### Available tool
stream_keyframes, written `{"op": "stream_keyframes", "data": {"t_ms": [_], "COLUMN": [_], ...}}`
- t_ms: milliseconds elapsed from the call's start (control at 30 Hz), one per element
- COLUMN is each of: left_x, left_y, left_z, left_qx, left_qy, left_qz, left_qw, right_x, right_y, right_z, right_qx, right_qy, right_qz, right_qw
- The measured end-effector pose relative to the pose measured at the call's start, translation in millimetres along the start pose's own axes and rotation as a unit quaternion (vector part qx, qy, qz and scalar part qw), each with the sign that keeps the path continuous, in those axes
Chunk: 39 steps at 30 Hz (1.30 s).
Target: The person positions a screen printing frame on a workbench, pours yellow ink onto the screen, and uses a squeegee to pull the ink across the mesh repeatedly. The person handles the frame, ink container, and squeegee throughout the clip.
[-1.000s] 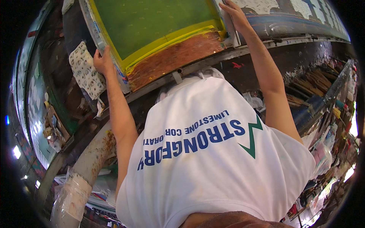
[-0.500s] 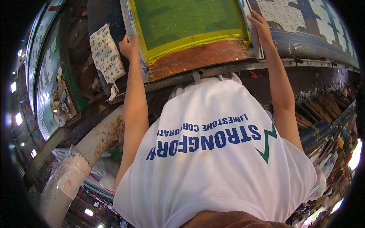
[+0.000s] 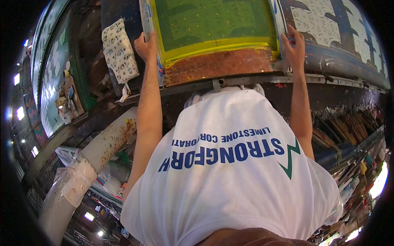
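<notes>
A screen-printing frame with pale metal side rails and a yellow-green mesh lies on the long table in front of me. Along its near end runs a reddish-brown, paint-stained strip. My left hand is closed around the left rail near its lower end. At the right rail, my right hand has its fingers apart, with the thumb close to the rail; whether it touches is hard to see. A white patterned cloth pad lies left of my left hand.
White printed fabric pieces lie on the table to the right. A metal rail edges the table's near side. At lower left runs a thick, rusty pale pipe. Wooden boards and scraps are piled below on the right.
My right hand has loosened from the right rail, its fingers now spread beside it. The left hand stays on its rail. The whole view has shifted slightly.
</notes>
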<state>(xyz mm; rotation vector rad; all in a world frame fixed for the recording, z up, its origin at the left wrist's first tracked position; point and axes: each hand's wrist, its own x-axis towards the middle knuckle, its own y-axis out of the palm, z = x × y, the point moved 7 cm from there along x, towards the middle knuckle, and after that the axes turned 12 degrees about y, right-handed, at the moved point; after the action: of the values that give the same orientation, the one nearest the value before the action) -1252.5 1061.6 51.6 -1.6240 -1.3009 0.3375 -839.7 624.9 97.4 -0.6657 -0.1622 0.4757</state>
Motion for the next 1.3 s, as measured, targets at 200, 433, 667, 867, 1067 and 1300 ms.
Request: {"op": "stream_keyframes", "data": {"t_ms": [200,433,667,867,1067,1300], "left_x": [-3,-1,-2,3,4,21], "left_y": [-2,-3,0,2,8,13], "left_z": [-4,-7,-3,0,9,33], "left_qx": [-0.009,-0.003,-0.009,-0.001,-0.027,-0.066], "left_qy": [-0.022,-0.012,-0.027,-0.007,0.036,0.045], "left_qz": [-0.011,-0.022,-0.001,-0.017,0.033,0.031], "left_qw": [1.000,1.000,1.000,1.000,0.998,0.996], "right_x": [-17,-88,-128,-129,-69,-44], "right_y": [-1,47,81,84,105,148], "right_z": [24,95,129,147,164,198], "right_qx": [-0.039,-0.072,-0.249,-0.307,-0.274,-0.298], "right_qy": [-0.068,-0.266,-0.480,-0.514,-0.263,-0.274], "right_qz": [-0.025,0.283,0.307,0.283,0.443,0.397], "right_qw": [0.997,0.919,0.783,0.749,0.812,0.823]}}
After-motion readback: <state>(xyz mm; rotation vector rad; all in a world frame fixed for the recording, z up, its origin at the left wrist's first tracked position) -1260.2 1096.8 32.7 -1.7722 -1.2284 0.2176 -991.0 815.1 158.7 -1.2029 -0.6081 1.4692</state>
